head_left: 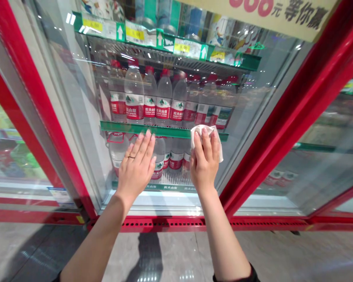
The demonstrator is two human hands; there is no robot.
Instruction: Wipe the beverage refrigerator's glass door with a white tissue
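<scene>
My left hand [137,162] lies flat against the glass door [250,105] of a red-framed drinks fridge, fingers stretched out, with a ring on one finger. It holds nothing. To its right, my right hand [206,160] presses a folded white cloth [219,154] to the same glass; the cloth sticks out around the fingertips. Behind the glass, water bottles [164,100] with red caps and red-and-white labels stand in a row on a green-edged shelf [164,130]. Larger bottles on the level below are partly hidden by my hands.
A yellow sign [282,15] crosses the upper right of the door. Price tags [135,33] line the upper shelf, with cans above. The red door frame [279,105] rises at the right, and another fridge section [14,149] is at the left. Grey floor tiles [182,250] lie below.
</scene>
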